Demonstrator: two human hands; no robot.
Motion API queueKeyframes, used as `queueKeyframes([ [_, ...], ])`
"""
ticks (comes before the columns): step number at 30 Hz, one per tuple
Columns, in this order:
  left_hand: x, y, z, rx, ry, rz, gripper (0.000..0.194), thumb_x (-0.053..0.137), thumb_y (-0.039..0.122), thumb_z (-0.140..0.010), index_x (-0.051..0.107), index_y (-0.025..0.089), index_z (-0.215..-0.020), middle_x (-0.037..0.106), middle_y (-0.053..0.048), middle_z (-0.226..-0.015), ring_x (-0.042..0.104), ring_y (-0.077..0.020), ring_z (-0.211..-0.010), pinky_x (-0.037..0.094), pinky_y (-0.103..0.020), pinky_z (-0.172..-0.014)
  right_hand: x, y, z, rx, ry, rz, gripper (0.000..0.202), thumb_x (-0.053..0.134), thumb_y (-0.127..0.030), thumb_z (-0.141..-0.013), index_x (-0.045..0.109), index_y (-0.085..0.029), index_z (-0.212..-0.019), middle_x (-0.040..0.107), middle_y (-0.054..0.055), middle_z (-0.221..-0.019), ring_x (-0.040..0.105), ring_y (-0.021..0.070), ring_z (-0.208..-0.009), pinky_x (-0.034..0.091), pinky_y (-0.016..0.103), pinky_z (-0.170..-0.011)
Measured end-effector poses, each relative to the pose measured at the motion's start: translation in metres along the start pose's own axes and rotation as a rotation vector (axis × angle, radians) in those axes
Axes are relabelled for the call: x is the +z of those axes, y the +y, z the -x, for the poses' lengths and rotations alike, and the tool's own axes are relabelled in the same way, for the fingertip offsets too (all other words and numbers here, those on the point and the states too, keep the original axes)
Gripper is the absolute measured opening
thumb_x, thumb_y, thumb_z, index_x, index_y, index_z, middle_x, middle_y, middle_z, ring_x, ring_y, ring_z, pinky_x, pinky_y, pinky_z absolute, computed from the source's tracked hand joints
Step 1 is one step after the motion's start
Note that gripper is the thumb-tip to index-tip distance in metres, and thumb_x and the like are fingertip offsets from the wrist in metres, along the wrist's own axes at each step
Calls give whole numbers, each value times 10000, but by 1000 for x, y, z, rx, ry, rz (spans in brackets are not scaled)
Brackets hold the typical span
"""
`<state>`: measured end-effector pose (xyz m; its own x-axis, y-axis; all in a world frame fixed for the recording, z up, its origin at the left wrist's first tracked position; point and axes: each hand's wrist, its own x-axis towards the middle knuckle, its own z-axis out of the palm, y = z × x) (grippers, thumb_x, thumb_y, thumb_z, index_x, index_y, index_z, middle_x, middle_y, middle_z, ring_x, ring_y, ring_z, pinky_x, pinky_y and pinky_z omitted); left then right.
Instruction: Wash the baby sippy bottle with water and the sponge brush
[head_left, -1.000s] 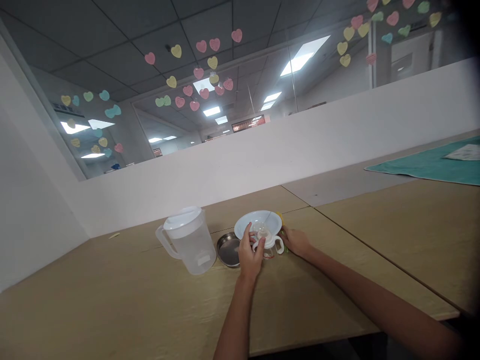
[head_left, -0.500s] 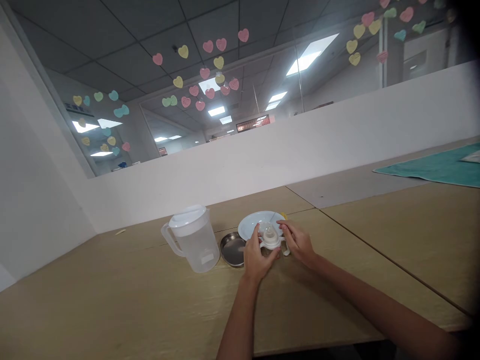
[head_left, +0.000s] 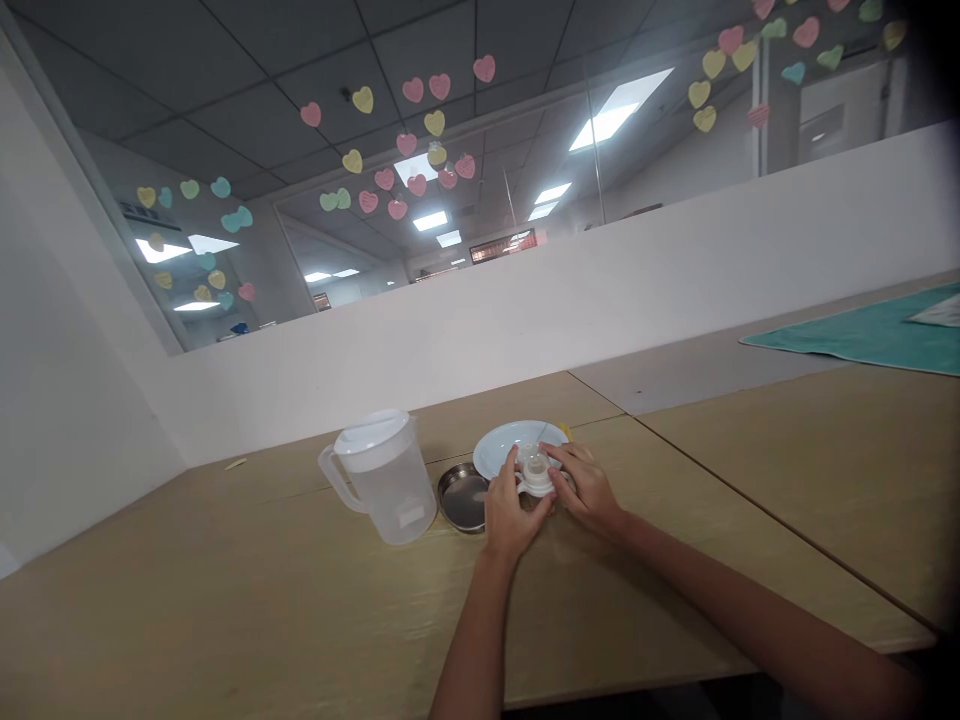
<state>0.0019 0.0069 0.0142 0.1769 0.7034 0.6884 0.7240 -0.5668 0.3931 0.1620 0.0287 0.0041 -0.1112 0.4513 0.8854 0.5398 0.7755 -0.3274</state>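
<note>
Between my two hands is a small baby bottle (head_left: 536, 472) with a white collar, side handles and a clear, see-through top. My left hand (head_left: 508, 513) curves round its left side, thumb along the near edge. My right hand (head_left: 591, 490) closes on it from the right, fingertips at the see-through top and collar. The lower part of the bottle is mostly hidden by the hands. Just behind it lies a pale blue-white plate (head_left: 491, 447). A round, shallow metal dish (head_left: 459, 497) is at the left of my left hand.
A clear plastic jug (head_left: 384, 485) with a white lid stands left of the metal dish. Something yellow (head_left: 565, 432) shows at the plate's right edge. A teal cloth (head_left: 862, 328) lies at the far right of the wooden table (head_left: 337, 610), below a white wall (head_left: 420, 345).
My right hand has moved left and its fingers have come onto the bottle's top and collar. The left hand stays round the bottle. The view has shifted slightly.
</note>
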Motion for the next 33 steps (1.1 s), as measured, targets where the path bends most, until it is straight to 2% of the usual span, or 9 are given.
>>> queueKeyframes([
  [11,-1,0,0,29,15,24,758,609,456,-744,296,172,-1373,583,-112,-1145,577,-214,-970,466,-365,-865,-1,-1,0,22,4,-10,368,360,-335,-908,532,-158,-1181,606,108,-1066,533,218,-1001,417,379,-897],
  [19,1,0,0,-6,39,65,745,629,479,-732,338,184,-1351,609,-88,-1096,582,-199,-943,476,-344,-844,10,2,3,25,123,-139,279,418,-280,-907,535,-206,-1149,618,73,-1023,555,204,-968,447,366,-845],
  [33,3,0,1,-36,37,186,699,634,456,-741,362,180,-1323,591,-88,-1112,580,-192,-956,482,-334,-837,16,2,9,62,154,-132,287,414,-243,-908,511,-195,-1173,615,74,-959,570,191,-872,471,350,-785],
])
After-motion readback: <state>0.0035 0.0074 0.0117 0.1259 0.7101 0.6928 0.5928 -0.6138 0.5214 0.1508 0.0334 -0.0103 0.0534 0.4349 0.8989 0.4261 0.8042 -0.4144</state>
